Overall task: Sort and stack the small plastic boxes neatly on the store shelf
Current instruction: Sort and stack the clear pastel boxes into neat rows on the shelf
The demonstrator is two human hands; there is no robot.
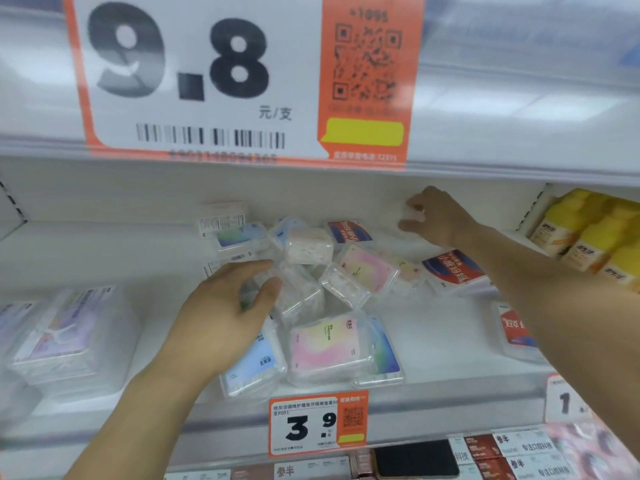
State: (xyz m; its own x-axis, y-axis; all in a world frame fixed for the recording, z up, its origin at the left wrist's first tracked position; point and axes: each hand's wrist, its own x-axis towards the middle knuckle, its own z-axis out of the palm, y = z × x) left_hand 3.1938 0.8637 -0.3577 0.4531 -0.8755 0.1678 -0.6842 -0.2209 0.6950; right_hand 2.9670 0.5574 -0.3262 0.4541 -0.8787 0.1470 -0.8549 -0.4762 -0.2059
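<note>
Beside yellow bottles (588,233), right hand (436,216) pinches a clear box (414,213); left hand (225,306) hovers open over jumbled boxes (329,271).

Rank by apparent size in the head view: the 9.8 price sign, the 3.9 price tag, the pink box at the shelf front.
1. 9.8 price sign, clearly largest, though nearest the camera.
2 and 3. 3.9 price tag and pink box look alike; not ranked.

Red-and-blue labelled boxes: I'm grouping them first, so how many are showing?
3: one at the back of the pile, one right of the pile under the right forearm, one at the right edge. Others may be hidden.
</note>
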